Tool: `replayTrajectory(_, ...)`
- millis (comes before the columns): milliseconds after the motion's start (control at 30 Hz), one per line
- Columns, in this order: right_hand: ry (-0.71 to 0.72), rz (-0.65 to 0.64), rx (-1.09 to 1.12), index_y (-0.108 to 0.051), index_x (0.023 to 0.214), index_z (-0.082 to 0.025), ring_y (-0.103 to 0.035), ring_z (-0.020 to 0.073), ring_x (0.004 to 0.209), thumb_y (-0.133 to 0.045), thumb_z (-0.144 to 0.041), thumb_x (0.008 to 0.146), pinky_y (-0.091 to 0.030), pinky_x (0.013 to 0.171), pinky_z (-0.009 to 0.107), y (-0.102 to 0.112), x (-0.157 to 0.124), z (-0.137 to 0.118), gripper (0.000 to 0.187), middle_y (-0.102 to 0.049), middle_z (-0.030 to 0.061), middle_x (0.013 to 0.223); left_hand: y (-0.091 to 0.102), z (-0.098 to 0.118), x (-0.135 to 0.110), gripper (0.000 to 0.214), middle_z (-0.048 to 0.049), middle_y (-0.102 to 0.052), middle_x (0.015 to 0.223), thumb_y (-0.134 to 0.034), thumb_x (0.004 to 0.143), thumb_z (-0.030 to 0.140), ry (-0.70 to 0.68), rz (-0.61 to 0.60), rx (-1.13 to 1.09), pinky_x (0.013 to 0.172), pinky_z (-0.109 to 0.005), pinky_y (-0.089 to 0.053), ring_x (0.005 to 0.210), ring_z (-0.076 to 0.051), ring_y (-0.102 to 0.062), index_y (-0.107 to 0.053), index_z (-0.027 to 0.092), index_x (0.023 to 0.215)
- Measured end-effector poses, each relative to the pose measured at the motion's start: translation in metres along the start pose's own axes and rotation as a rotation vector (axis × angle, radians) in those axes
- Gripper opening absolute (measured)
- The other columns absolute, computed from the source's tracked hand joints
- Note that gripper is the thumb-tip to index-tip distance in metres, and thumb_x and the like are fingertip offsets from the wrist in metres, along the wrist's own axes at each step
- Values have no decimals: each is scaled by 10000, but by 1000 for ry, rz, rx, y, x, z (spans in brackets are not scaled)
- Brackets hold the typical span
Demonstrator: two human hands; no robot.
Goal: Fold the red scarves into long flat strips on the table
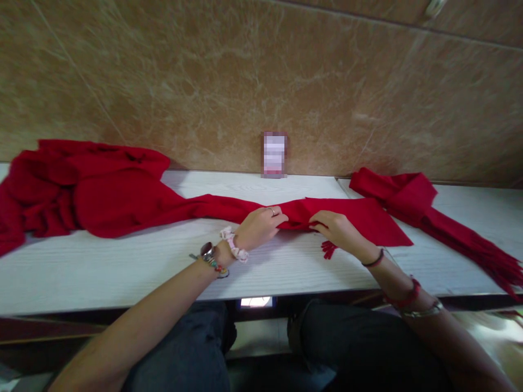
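A long strip of red cloth [220,208] lies across the white tabletop and runs into a heap of the same red cloth [118,201] on the left. My left hand [261,224] has its fingers closed on the strip near the middle of the table. Just to its right, my right hand [333,228] pinches the strip's near edge. A small bunch of red fringe [328,249] hangs out below my right hand. Past that hand the cloth spreads flat. What lies under my fingertips is hidden.
At the right lies a folded red scarf [408,198] with a fringed end over the table's front edge. A phone-sized object [274,155], blurred out, leans on the brown marbled wall [204,81]. The white table [122,277] has a seam; a lit screen [256,301] shows below its edge.
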State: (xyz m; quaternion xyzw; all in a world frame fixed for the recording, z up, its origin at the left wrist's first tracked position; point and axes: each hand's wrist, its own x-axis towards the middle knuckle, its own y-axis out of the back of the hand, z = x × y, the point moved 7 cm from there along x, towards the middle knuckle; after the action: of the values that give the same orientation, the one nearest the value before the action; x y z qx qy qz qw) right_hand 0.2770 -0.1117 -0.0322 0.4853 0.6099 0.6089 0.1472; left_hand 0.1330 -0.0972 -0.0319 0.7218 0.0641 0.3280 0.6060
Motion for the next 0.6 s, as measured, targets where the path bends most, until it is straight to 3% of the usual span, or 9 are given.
replayTrajectory(133, 70, 67, 57, -584, 801, -174, -574, 154, 755, -444, -76, 777, -465, 698, 272, 6, -4, -5, 172, -622, 50, 798, 7, -2, -2, 367, -91, -541, 1096, -592, 736, 116, 31, 92, 7, 818, -325, -431, 982, -194, -515, -543, 153, 1098)
replayTrajectory(200, 86, 66, 82, -573, 786, -179, -564, 149, 745, -439, -55, 757, -460, 694, 270, 5, -5, -6, 185, -611, 42, 784, 7, -3, -4, 417, -89, -560, 1088, -602, 720, 100, 40, 89, 44, 856, -367, -407, 1012, -212, -502, -526, 149, 1127)
replayTrajectory(433, 81, 36, 62, -542, 728, -168, -509, 143, 706, -431, -7, 705, -429, 647, 257, 1, -8, -5, 197, -557, 39, 742, 4, 8, -9, 148, -38, -606, 853, -477, 827, 114, -85, 33, 190, 658, -261, -423, 773, -151, -552, -602, 158, 894)
replayTrajectory(600, 156, -79, 87, -568, 811, -154, -522, 141, 741, -497, -62, 750, -434, 681, 252, -8, -10, -13, 131, -573, 44, 787, -4, 19, -20, 133, -30, -591, 827, -483, 840, 126, -217, -61, 248, 624, -251, -395, 757, -144, -531, -592, 175, 899)
